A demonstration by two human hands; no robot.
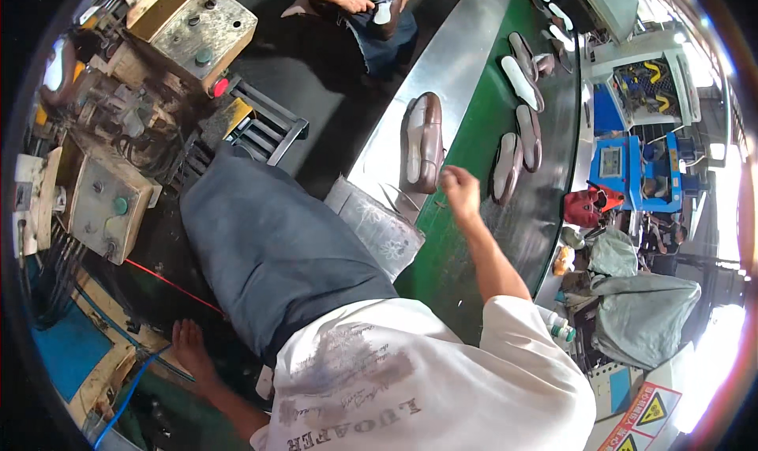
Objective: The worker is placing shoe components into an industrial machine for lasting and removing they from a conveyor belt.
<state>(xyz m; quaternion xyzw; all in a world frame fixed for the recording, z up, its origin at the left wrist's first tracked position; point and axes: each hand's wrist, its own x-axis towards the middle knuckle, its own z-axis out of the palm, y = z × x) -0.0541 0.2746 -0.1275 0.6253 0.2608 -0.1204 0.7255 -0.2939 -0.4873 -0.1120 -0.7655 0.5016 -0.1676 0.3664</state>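
Right hand: the right hand (459, 189) is held over the green belt (472, 127), fingers curled narrow; whether anything is pinched cannot be told.
Nearest shoe: a brown shoe (431, 147), pale sole turned sideways, is set on the metal bench (464, 44), its lower end just beside the right hand.
Left hand: the left hand (189, 345) is lowered well apart at the machine side, near a blue panel (69, 352); fingers extended, nothing seen held.
Belt shoes: more brown shoes (507, 169) are spread along the belt, several tipped on their sides, pale soles shown.
Bench end: a grey patterned pad (377, 228) is placed below the nearest shoe.
Co-worker: another shoe (384, 16) is held in both hands by an aproned co-worker (387, 48).
Left machinery: a worn control box (178, 44) is fitted with a green button (204, 56).
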